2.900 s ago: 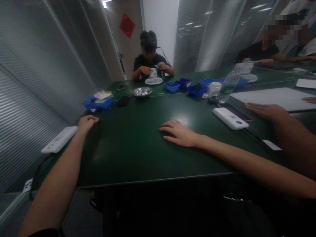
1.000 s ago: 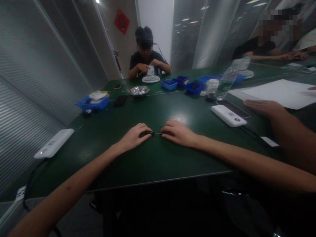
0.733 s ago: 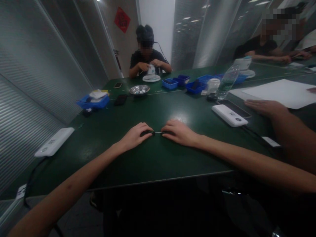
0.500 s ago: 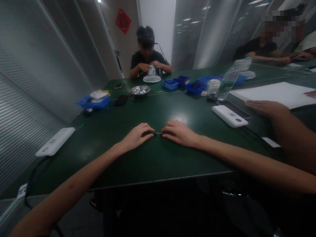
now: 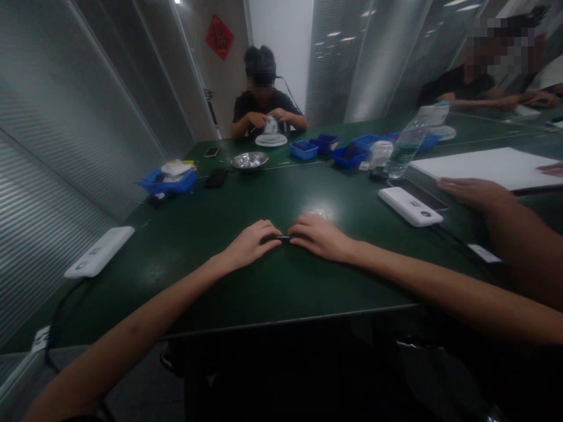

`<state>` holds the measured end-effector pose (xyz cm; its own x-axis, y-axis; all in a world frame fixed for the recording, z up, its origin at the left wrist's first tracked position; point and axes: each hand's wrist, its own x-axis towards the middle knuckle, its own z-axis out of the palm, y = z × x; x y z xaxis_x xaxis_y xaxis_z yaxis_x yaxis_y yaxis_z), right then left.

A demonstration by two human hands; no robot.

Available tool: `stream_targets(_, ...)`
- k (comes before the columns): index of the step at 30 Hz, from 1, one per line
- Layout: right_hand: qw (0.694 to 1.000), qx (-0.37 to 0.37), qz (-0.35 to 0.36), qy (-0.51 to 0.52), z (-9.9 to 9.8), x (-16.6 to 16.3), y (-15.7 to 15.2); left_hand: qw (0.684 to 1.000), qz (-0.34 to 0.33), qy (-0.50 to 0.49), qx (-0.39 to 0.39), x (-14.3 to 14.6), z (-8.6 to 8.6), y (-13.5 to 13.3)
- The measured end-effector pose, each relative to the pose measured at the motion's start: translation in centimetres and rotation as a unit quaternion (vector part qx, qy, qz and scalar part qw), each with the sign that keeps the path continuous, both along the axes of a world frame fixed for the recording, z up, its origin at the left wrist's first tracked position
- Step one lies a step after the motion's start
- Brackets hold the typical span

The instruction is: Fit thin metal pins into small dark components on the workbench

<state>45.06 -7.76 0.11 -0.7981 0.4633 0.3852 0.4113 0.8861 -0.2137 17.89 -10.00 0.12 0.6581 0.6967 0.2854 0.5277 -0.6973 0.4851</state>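
Just above the green table (image 5: 246, 293), my two hands meet over a slim black pen (image 5: 285, 238). My left hand (image 5: 253, 243) is closed, pinching its left end between thumb and fingers. From the other side my right hand (image 5: 321, 237) is closed around the right end, fingers curled over it. Only a short dark stretch with a bright glint shows between the fingertips; most of the pen is hidden, and I cannot tell which end is the cap.
White power banks (image 5: 410, 206) with cables lie on both sides. A phone (image 5: 417, 194), a bottle (image 5: 407, 146), blue trays (image 5: 303, 150) and a metal bowl (image 5: 250, 161) stand farther back. At right, another person's hand (image 5: 479, 190) rests by white paper (image 5: 488, 167). People sit opposite.
My left hand has moved slightly right, toward my right hand. The thin pale rod visible between the two dark pieces is now covered, and the gap between my fingertips is narrower.
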Motion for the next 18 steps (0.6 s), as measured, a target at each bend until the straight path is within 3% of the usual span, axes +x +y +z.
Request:
stream_targets(9,1.0,0.003,-0.022,-0.003,-0.3,-0.13,-0.01,1.0,-0.002,-0.007,-0.006,0.62,-0.06,0.14)
stream_targets(18,0.998,-0.002,-0.068,0.0,0.13,-0.21,-0.19,0.995,0.03,-0.058,-0.076,0.18,-0.29,0.21)
